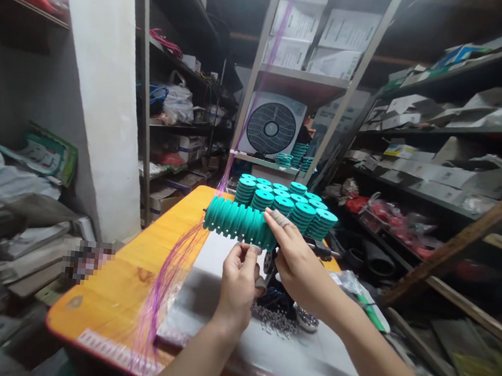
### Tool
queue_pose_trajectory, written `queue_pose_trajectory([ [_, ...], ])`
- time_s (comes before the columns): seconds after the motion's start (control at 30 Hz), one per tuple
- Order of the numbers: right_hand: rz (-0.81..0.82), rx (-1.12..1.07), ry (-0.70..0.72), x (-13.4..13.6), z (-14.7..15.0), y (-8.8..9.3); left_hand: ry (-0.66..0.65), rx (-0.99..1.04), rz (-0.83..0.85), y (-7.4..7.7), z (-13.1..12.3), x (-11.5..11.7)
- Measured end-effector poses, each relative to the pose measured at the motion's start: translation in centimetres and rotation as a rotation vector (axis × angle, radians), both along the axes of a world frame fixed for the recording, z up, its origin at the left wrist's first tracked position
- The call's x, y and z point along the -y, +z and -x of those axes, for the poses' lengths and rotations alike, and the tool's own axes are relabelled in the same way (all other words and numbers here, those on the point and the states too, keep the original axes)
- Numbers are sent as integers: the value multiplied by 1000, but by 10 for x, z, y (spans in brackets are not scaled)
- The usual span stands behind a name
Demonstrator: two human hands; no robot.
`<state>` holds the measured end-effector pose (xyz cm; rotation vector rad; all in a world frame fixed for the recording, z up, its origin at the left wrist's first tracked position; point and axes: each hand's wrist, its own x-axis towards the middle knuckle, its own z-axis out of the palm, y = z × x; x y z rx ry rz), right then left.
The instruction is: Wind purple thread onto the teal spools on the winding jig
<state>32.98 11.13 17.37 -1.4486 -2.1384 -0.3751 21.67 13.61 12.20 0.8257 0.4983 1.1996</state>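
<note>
A row of green grooved spools point(234, 217) lies sideways on a rod in front of me, with small white bead-like dots along its lower edge. Below its right part, my left hand point(239, 276) is closed in a pinch; what its fingertips hold is too small to make out. My right hand point(293, 249) rests with outstretched fingers against the row's right end, a beige wrap around one finger. Purple threads point(164, 286) hang from the row over the table's left side, and more rise behind it. Under my hands, small silvery beads point(277, 322) lie scattered beside a round dish point(306, 319) of them.
Stacks of green spools point(281, 200) stand behind the row on the yellow table point(119, 282). A grey board point(201, 320) covers its front middle. Beyond are a box fan point(271, 127) and a metal rack. Shelves with white boxes point(432, 171) line the right.
</note>
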Motion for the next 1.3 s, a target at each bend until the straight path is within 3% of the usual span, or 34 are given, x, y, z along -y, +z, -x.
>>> queue_pose_trajectory([
  [0.3, -46, 99, -1, 2, 0, -15, 50, 38, 53, -4, -11, -3],
  [0.43, -55, 81, -31, -2, 3, -7, 57, 50, 88, -9, -15, -7],
  [0.67, 75, 119, -102, -19, 4, 14, 51, 71, 90, -9, -15, -10],
  [0.97, 7, 324, -132, -25, 14, 18, 2, 64, 113, -9, -10, -11],
  [1.3, 215, 175, -60, -32, -9, 36, 53, 0, 77, -6, -10, -10],
])
